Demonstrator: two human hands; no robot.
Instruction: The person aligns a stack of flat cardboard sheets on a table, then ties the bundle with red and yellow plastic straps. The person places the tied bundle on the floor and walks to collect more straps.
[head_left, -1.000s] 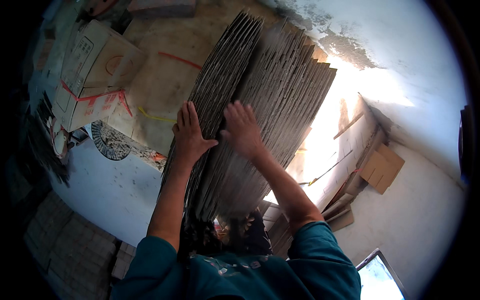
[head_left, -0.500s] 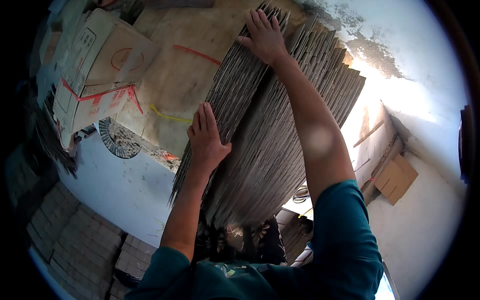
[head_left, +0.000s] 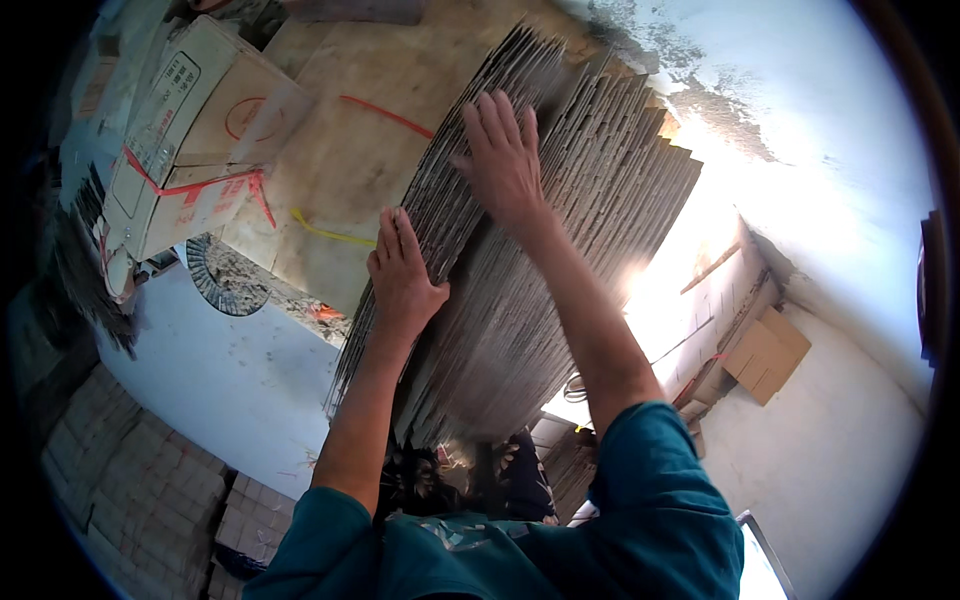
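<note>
A thick stack of flattened cardboard sheets (head_left: 530, 300) leans across the table in front of me, its many edges facing up and a dark gap running along its length. My left hand (head_left: 405, 285) rests on the stack's left side, fingers stretched out and thumb apart. Farther up, my right hand (head_left: 503, 165) is over the far half of the stack near the gap, fingers spread; slight blur hides whether its palm touches the edges. Neither hand grips a sheet.
The stack lies on a wooden tabletop (head_left: 350, 65) with a red strap (head_left: 385, 115) and a yellow strap (head_left: 335, 233). A cardboard box (head_left: 225, 135) stands at left. Scissors (head_left: 575, 388) lie to the right, beside the wall (head_left: 850, 430). Bundled stacks (head_left: 140, 470) fill the lower left.
My right hand has come back toward me from the stack's far end. My left hand stays at the left side. The whole view has shifted slightly.
</note>
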